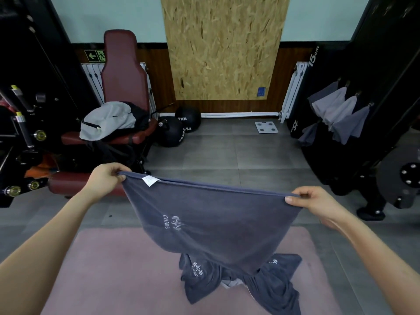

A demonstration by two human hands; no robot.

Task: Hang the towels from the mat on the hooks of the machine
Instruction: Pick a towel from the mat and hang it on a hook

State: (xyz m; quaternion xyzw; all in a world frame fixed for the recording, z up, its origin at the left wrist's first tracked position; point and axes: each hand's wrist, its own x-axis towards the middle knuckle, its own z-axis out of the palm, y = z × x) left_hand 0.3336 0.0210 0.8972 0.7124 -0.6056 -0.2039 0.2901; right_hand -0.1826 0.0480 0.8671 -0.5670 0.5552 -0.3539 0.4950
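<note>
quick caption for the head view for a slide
Left hand and right hand stretch a dark grey towel over the pink mat, heaped towels below, hung towels on the machine at right

matt cloth towel point(211, 214), probably foam mat point(118, 269)

bare floor point(238, 151) ahead, bench point(122, 92) left, machine point(368, 64) right

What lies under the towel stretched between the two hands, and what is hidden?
Under the held towel, a heap of dark towels lies on the pink mat, with a lighter scrap showing. The held towel covers the heap's upper part, so their number cannot be told.
</note>
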